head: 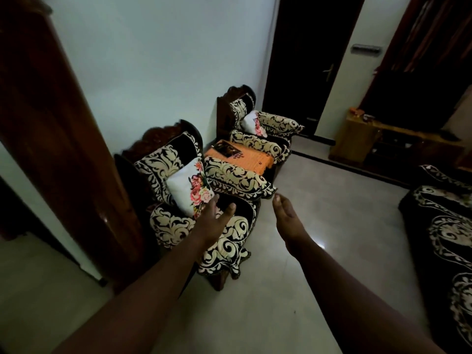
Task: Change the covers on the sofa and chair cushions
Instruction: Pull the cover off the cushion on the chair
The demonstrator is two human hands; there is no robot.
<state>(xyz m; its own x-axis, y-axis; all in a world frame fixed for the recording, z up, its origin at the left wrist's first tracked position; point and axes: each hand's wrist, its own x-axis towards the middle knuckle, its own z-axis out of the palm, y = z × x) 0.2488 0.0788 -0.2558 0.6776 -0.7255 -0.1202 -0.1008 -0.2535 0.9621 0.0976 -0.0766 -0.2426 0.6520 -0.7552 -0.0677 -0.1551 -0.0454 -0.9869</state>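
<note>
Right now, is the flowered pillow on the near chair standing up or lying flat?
Standing up, tilted. The pillow leans against the near chair backrest, with its lower edge on the seat. The left hand reaches toward it.

Home living room, patterned armchairs [204, 200], floral cushion [191, 187], tiled floor [332, 213]

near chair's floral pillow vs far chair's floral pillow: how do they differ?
The near pillow shows its broad white face, with the flower print along its right edge; the far pillow shows less of its face, between patterned cushions. The left hand reaches just below the near pillow; no hand is close to the far one. The near pillow looks bigger, being closer to the camera. Both are white with pink flowers, propped against a chair back.
</note>
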